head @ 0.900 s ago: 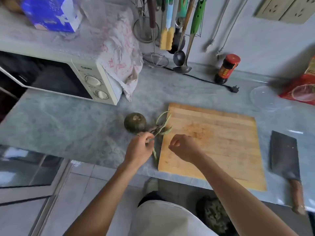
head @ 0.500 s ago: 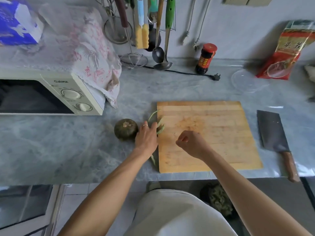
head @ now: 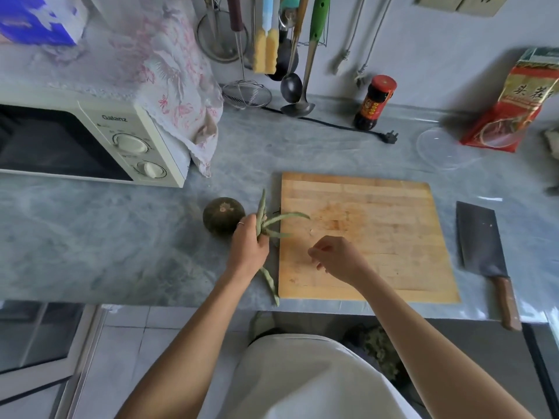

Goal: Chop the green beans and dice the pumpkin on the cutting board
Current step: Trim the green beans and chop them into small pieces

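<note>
My left hand point(head: 249, 249) is closed around a small bunch of green beans point(head: 273, 220) just left of the wooden cutting board point(head: 378, 213). The bean tips fan out over the board's left edge, and one end trails down below my wrist. A small dark green pumpkin point(head: 222, 214) sits on the counter, partly behind my left hand. Over the board's lower left part hovers my right hand point(head: 335, 258), fingers loosely curled, with nothing visible in it. A cleaver point(head: 481, 246) with a wooden handle lies on the counter to the right of the board.
A microwave point(head: 90, 137) under a floral cloth stands at the left. Hanging utensils, a dark sauce bottle point(head: 375, 102), a loose plug and cord point(head: 390, 137), a clear lid point(head: 444, 148) and a red packet point(head: 514, 104) line the back. The counter's front edge runs just below the board.
My left hand has closed on the beans and lifted them from the counter toward the board's edge. My right hand stays over the board. The camera view has shifted slightly.
</note>
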`<state>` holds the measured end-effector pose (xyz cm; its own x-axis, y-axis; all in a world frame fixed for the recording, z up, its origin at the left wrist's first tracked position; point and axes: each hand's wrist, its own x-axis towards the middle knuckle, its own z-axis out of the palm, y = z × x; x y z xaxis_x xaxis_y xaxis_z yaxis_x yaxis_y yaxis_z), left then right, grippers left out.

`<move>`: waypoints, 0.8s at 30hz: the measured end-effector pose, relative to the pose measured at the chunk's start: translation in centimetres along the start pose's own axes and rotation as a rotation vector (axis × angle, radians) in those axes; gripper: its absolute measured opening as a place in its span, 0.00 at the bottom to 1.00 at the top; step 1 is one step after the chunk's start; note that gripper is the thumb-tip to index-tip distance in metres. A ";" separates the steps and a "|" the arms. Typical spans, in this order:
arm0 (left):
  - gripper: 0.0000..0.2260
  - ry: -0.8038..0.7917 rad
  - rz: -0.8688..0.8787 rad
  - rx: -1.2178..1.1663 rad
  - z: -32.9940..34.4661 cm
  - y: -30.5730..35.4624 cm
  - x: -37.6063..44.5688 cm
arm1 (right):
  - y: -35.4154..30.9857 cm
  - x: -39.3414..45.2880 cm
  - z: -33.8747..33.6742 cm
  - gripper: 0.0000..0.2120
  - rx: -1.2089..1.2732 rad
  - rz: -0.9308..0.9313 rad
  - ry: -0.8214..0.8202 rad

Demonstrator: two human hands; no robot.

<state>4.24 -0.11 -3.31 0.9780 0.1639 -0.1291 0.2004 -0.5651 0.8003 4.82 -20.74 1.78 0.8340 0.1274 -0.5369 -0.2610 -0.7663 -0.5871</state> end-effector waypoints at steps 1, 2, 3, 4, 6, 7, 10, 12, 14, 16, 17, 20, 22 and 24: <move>0.10 -0.019 0.035 0.016 -0.4 0.2 0.0 | 0.0 0.1 0.1 0.08 0.015 -0.003 -0.001; 0.11 -0.040 0.061 0.025 -0.8 0.6 0.0 | 0.1 0.1 0.2 0.08 0.026 -0.005 -0.001; 0.10 -0.053 0.078 0.021 -1.2 1.0 0.2 | 0.3 0.1 0.1 0.08 0.037 -0.007 -0.001; 0.09 -0.051 0.089 0.003 -1.7 1.5 0.4 | 0.4 0.0 0.0 0.08 0.049 -0.007 0.000; 0.07 -0.011 0.103 -0.058 -2.3 2.9 1.0 | 1.0 -0.1 -0.8 0.08 0.085 0.003 0.011; 0.07 -0.002 0.101 -0.086 -2.4 3.7 1.3 | 1.4 -0.2 -1.2 0.08 0.104 0.011 0.023; 0.07 -0.066 0.011 -0.080 -2.1 5.3 2.2 | 2.7 -0.3 -2.3 0.08 0.104 0.030 0.055; 0.08 -0.121 -0.111 -0.045 -1.5 5.3 2.4 | 3.0 -0.3 -2.4 0.08 0.071 0.029 0.053; 0.07 -0.135 -0.219 -0.037 -0.8 4.9 2.1 | 2.4 -0.1 -2.0 0.09 0.024 -0.001 0.021; 0.07 -0.138 -0.311 -0.102 -0.3 4.5 1.6 | 1.1 0.4 -1.1 0.11 -0.031 -0.048 -0.005; 0.07 -0.135 -0.349 -0.135 -0.2 4.4 1.3 | 0.4 0.7 -0.7 0.13 -0.051 -0.062 -0.009; 0.06 -0.075 -0.391 -0.187 -0.5 3.7 0.9 | -2.1 2.1 0.0 0.20 -0.081 -0.079 0.083; 0.05 -0.031 -0.376 -0.222 -1.2 3.2 0.8 | -3.3 3.1 0.1 0.23 -0.216 -0.148 0.176; 0.05 0.008 -0.369 -0.267 -2.2 2.6 0.8 | -4.1 4.3 0.0 0.24 -0.424 -0.259 0.186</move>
<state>5.38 0.30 -0.05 0.8431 0.3224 -0.4304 0.5126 -0.2398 0.8244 9.49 -17.04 1.92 0.9273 0.2620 -0.2672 0.1527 -0.9168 -0.3691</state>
